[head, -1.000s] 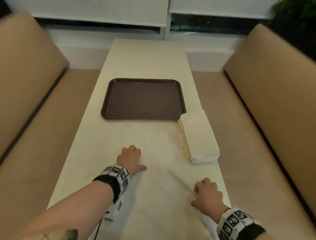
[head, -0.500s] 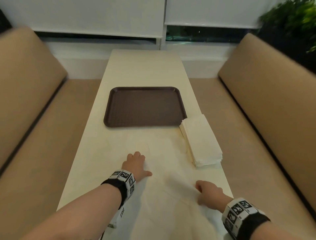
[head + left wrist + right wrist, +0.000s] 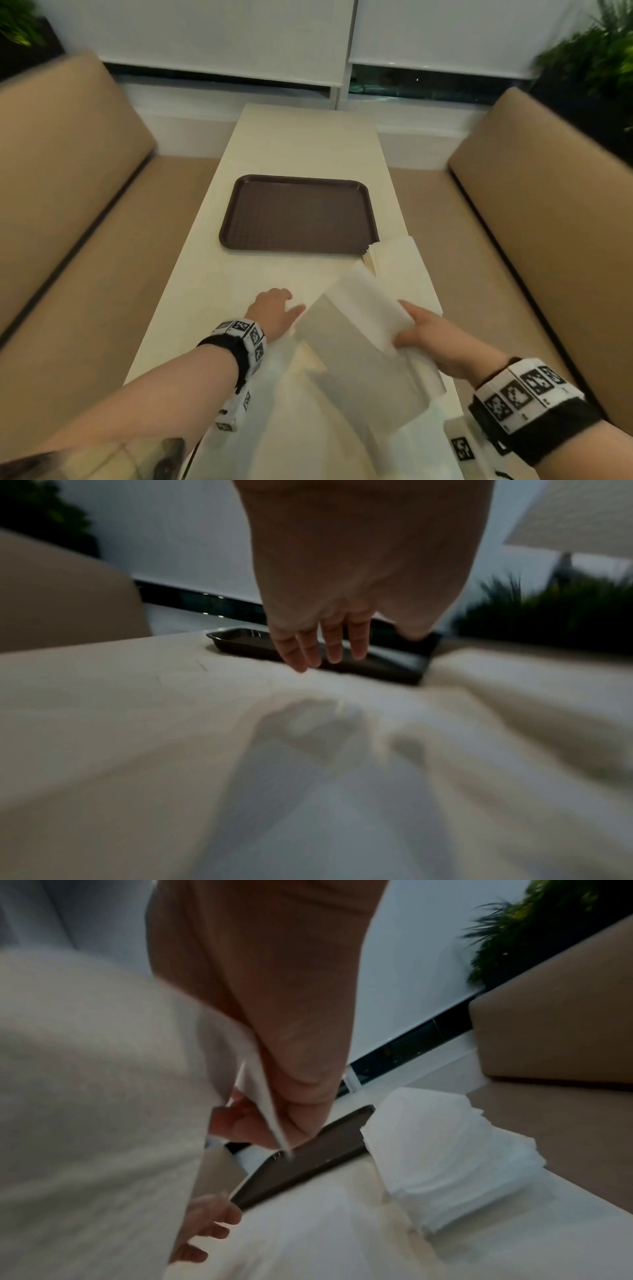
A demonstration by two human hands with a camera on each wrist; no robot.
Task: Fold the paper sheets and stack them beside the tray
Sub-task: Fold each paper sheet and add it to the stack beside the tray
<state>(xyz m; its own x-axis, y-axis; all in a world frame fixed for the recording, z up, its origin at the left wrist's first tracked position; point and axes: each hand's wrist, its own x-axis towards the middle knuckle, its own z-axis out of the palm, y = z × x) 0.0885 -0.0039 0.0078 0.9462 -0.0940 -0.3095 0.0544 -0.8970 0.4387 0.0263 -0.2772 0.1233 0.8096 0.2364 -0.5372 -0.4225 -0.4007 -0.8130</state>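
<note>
A large thin white paper sheet (image 3: 359, 342) lies on the near part of the cream table (image 3: 308, 147). My right hand (image 3: 414, 329) pinches its right edge between thumb and fingers and holds that side lifted, tilted toward the left; the pinch shows in the right wrist view (image 3: 274, 1123). My left hand (image 3: 274, 308) hovers just over the sheet's left part with straight fingers (image 3: 322, 645). A brown tray (image 3: 298, 214) sits empty mid-table. A stack of folded white sheets (image 3: 397, 260) lies at the tray's near right corner, also seen as the folded stack (image 3: 445, 1153).
Tan bench seats (image 3: 68, 212) run along both sides of the narrow table. A window with lowered white blinds (image 3: 219, 37) is at the far end. Green plants (image 3: 596, 61) stand in the far corners.
My right hand has gripped the sheet's right edge and raised it off the table, swinging it leftward. The left hand stays on the sheet's left part. The head view has tilted up.
</note>
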